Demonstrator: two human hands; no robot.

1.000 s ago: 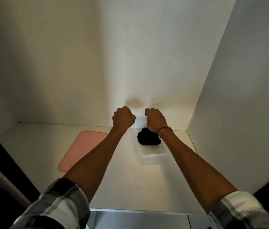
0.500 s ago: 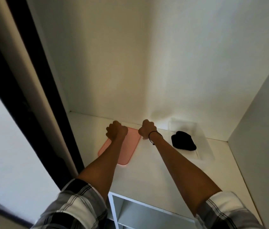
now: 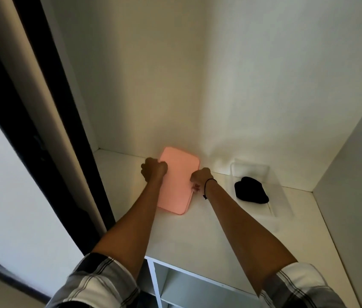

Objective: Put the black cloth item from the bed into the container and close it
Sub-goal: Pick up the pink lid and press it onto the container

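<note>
The black cloth item point(image 3: 251, 193) lies bunched inside the clear container point(image 3: 286, 205), which stands uncovered at the right of the white shelf point(image 3: 197, 238), near the back wall. Nearest are two plaid sleeves point(image 3: 100, 283), and from them both bare arms reach far to the pink lid point(image 3: 179, 185), left of the container. The left hand point(image 3: 153, 172) is curled on the lid's left edge and the right hand point(image 3: 201, 177) pinches its right edge, and the lid seems a little raised at its far end.
</note>
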